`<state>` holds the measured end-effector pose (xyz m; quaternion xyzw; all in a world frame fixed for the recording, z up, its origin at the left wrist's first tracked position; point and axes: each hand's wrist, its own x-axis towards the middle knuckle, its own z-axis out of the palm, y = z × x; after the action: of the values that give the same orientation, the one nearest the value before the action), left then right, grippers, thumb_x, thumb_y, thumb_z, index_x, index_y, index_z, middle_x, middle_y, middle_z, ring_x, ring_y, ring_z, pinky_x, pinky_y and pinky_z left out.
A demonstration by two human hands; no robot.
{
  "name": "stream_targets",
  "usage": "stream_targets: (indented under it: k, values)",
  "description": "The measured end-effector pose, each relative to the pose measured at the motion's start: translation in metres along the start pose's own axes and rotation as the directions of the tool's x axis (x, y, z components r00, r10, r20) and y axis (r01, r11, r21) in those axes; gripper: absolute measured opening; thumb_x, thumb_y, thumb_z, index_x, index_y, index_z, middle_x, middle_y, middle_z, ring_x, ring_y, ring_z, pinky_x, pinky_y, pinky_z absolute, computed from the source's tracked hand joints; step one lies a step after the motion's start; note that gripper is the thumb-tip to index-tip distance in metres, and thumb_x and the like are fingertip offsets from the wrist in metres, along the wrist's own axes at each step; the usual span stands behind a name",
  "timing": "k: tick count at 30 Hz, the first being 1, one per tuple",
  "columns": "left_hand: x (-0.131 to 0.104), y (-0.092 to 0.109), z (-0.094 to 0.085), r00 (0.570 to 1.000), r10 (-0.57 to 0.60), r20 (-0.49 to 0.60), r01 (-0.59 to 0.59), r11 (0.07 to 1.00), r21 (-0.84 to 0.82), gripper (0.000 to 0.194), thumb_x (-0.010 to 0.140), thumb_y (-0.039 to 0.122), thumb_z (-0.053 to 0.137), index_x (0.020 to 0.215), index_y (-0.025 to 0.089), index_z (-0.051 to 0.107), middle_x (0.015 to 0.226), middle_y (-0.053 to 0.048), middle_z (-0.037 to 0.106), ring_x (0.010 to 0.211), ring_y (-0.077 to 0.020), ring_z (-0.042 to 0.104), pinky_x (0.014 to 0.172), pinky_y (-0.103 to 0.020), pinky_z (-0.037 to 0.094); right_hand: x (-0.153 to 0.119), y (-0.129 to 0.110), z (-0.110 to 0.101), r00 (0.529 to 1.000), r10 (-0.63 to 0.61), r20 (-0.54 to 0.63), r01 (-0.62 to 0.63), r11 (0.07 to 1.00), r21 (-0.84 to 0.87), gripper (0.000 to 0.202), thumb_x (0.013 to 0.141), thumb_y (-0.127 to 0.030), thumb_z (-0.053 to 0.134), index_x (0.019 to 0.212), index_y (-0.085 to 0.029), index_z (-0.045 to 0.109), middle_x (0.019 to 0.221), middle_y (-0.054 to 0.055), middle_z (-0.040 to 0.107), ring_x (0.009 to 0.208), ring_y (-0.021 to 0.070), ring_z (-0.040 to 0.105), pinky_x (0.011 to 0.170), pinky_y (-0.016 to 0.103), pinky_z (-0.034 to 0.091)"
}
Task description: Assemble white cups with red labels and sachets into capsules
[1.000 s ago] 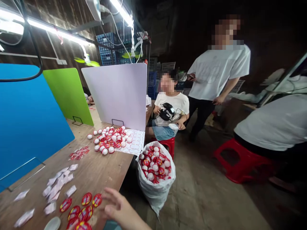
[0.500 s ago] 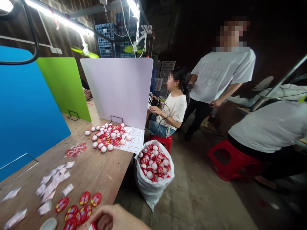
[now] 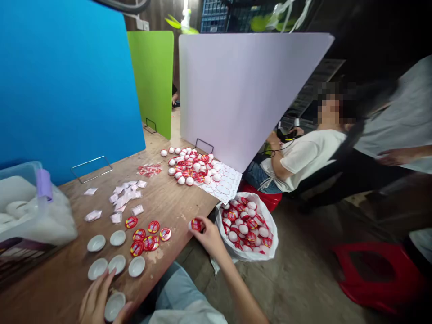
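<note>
At the table's front edge, my right hand (image 3: 209, 237) pinches a small white cup with a red printed lid (image 3: 195, 224), held a little left of the sack. My left hand (image 3: 96, 299) rests on the table, its fingers stretched and the thumb apart. Between thumb and fingers stands an open white cup (image 3: 114, 307), and the fingertips reach another white cup (image 3: 117, 264). Several more empty white cups (image 3: 137, 266) stand around it. Beyond them lie red printed round lids (image 3: 148, 243), partly overlapping. Farther back are small pale sachets (image 3: 124, 195).
A white sack (image 3: 270, 252) full of lidded cups stands on the floor right of the table. More lidded cups (image 3: 189, 166) pile by a lilac partition (image 3: 236, 90). A clear bin (image 3: 60, 220) stands left, before a blue partition (image 3: 67, 90). A person (image 3: 303, 153) sits beyond.
My view has swung down and left, bringing my left hand, the bin and more white cups into sight. My right hand, with the lidded cup, now shows at the table edge near the sack.
</note>
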<state>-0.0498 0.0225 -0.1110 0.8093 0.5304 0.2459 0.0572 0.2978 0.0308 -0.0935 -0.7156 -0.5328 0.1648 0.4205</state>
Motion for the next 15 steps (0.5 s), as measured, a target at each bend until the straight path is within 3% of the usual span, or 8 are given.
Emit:
stream_targets:
  k: [5, 10, 15]
  values:
    - [-0.006, 0.005, 0.009, 0.998, -0.047, 0.04, 0.046, 0.999, 0.028, 0.066, 0.082, 0.04, 0.048, 0.139, 0.019, 0.023, 0.13, -0.016, 0.05, 0.116, -0.0309, 0.049, 0.094, -0.045, 0.043, 0.084, 0.032, -0.001, 0.994, -0.078, -0.072, 0.067, 0.986, -0.151, 0.035, 0.074, -0.024, 0.058, 0.107, -0.013, 0.062, 0.104, 0.014, 0.068, 0.095, 0.0225, 0.063, 0.087, 0.036, 0.048]
    - [-0.006, 0.009, 0.011, 0.995, -0.085, 0.045, 0.085, 0.996, 0.002, 0.066, 0.083, 0.041, 0.048, 0.139, 0.017, 0.024, 0.126, -0.016, 0.052, 0.112, -0.03, 0.052, 0.091, -0.043, 0.044, 0.173, 0.052, -0.008, 0.975, -0.133, -0.177, 0.075, 0.951, -0.299, 0.04, 0.077, -0.024, 0.053, 0.114, -0.009, 0.059, 0.113, 0.019, 0.062, 0.105, 0.0262, 0.056, 0.095, 0.041, 0.041]
    - [-0.005, 0.015, 0.011, 0.98, -0.189, 0.061, 0.19, 0.981, -0.024, 0.061, 0.084, 0.039, 0.046, 0.139, 0.019, 0.026, 0.129, -0.015, 0.049, 0.114, -0.0296, 0.05, 0.092, -0.044, 0.043, 0.212, 0.072, 0.008, 0.963, -0.174, -0.205, 0.079, 0.912, -0.402, 0.035, 0.083, -0.024, 0.043, 0.109, -0.009, 0.062, 0.112, 0.019, 0.06, 0.105, 0.026, 0.053, 0.094, 0.04, 0.04]
